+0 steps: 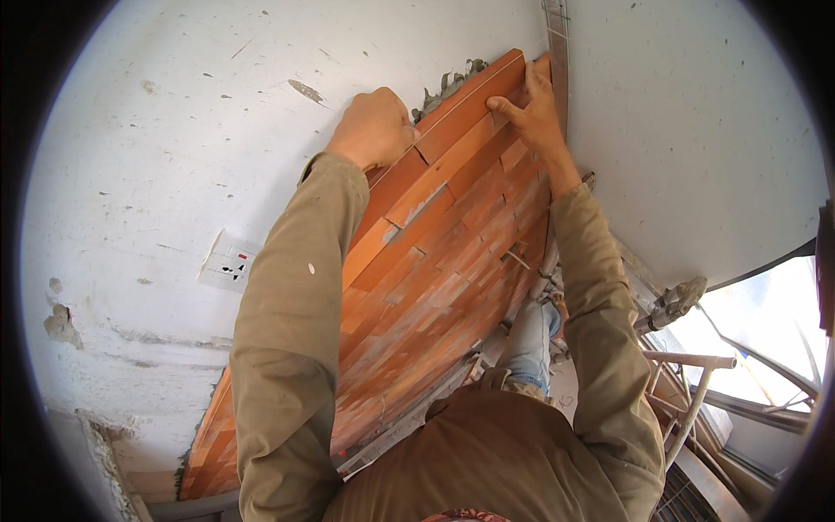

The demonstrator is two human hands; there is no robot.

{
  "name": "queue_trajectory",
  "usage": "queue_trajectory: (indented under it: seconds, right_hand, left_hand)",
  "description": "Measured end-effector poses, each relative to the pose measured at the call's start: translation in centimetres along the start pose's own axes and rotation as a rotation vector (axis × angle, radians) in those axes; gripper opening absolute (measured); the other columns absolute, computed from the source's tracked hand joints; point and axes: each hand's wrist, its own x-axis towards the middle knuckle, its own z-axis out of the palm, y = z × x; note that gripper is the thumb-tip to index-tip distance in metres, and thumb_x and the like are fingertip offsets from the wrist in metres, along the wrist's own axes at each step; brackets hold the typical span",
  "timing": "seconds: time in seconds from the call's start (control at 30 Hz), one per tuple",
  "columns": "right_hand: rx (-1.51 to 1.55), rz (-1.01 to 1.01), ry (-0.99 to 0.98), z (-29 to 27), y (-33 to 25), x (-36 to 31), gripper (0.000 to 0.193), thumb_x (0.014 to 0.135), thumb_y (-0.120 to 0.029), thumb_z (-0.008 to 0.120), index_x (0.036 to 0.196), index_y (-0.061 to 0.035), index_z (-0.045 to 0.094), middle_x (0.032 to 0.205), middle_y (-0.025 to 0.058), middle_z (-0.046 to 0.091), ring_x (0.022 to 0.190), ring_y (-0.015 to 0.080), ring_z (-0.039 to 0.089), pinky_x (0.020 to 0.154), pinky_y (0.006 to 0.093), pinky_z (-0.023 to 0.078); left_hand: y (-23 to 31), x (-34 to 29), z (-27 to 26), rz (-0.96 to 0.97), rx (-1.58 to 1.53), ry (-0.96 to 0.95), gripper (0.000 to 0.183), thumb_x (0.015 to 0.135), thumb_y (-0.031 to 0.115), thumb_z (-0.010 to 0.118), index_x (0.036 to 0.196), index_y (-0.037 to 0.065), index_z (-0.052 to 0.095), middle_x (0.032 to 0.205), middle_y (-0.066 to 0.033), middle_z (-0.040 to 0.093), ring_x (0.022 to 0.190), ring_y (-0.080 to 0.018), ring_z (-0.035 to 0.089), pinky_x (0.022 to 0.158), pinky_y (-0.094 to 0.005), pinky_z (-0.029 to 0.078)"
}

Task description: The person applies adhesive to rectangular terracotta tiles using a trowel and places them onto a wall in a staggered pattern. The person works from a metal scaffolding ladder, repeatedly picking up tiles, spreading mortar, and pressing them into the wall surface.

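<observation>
An orange brick wall (435,287) of narrow courses stands against the white wall. My left hand (370,126) is curled closed at its top edge, thumb side against the uppermost course; what its fingers pinch, if anything, is hidden. A top-course brick (470,100) slants up toward the corner, and a thin pale string (452,111) runs along it. At the brick's right end is my right hand (537,113), thumb on the front face and fingers up along the end. Grey mortar (448,90) bulges behind the top edge.
A white socket plate (228,261) sits on the wall left of my left forearm. An upright strip (558,78) marks the corner beside a pale panel (687,130). Metal tube framing (691,361) stands at the right near a bright window (774,322).
</observation>
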Motion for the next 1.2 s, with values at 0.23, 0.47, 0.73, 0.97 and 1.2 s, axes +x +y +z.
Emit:
queue_trajectory:
  seconds: [0.23, 0.47, 0.73, 0.97, 1.2]
  right_hand:
    - [-0.096, 0.024, 0.086, 2.0, -2.3, -2.9, 0.134, 0.064, -0.074, 0.078, 0.149, 0.0151, 0.025, 0.155, 0.0347, 0.026, 0.148, 0.0432, 0.023, 0.121, 0.0485, 0.020]
    - [-0.135, 0.034, 0.035, 1.2, -3.2, -2.7, 0.132, 0.065, -0.073, 0.078, 0.150, 0.0143, 0.026, 0.157, 0.0330, 0.025, 0.149, 0.0423, 0.021, 0.122, 0.0490, 0.019]
    - [-0.052, 0.096, 0.025, 1.2, -4.1, -2.8, 0.137, 0.063, -0.077, 0.077, 0.151, 0.0125, 0.023, 0.158, 0.0330, 0.020, 0.150, 0.0437, 0.016, 0.122, 0.0507, 0.017]
    - [-0.047, 0.104, 0.032, 1.0, -4.6, -2.6, 0.138, 0.062, -0.079, 0.075, 0.153, 0.0094, 0.022, 0.159, 0.0313, 0.018, 0.151, 0.0435, 0.014, 0.122, 0.0518, 0.017]
    - [-0.046, 0.151, 0.036, 0.6, -5.1, -2.4, 0.138, 0.063, -0.079, 0.076, 0.153, 0.0096, 0.021, 0.159, 0.0299, 0.021, 0.151, 0.0408, 0.016, 0.123, 0.0501, 0.016]
  left_hand:
    - [-0.4, 0.2, 0.5, 0.041, 0.028, 0.051, 0.021, 0.086, 0.016, 0.074, 0.082, -0.005, 0.070, 0.069, -0.0158, 0.069, 0.053, -0.0188, 0.065, 0.061, -0.0344, 0.053]
    - [0.0, 0.1, 0.5, 0.038, 0.143, 0.063, 0.024, 0.085, 0.021, 0.074, 0.086, -0.003, 0.072, 0.081, -0.0225, 0.072, 0.079, -0.0337, 0.070, 0.075, -0.0406, 0.055]
    - [0.2, -0.3, 0.5, 0.012, 0.172, 0.090, 0.023, 0.085, 0.021, 0.073, 0.088, -0.002, 0.073, 0.092, -0.0243, 0.072, 0.092, -0.0374, 0.070, 0.084, -0.0427, 0.055]
    - [0.4, -0.4, 0.3, -0.006, 0.142, 0.068, 0.023, 0.085, 0.019, 0.073, 0.094, -0.002, 0.073, 0.096, -0.0243, 0.072, 0.094, -0.0371, 0.070, 0.086, -0.0423, 0.054]
    - [0.4, -0.2, 0.3, 0.001, 0.131, 0.063, 0.023, 0.083, 0.019, 0.075, 0.088, -0.003, 0.073, 0.090, -0.0255, 0.072, 0.092, -0.0390, 0.070, 0.084, -0.0430, 0.055]
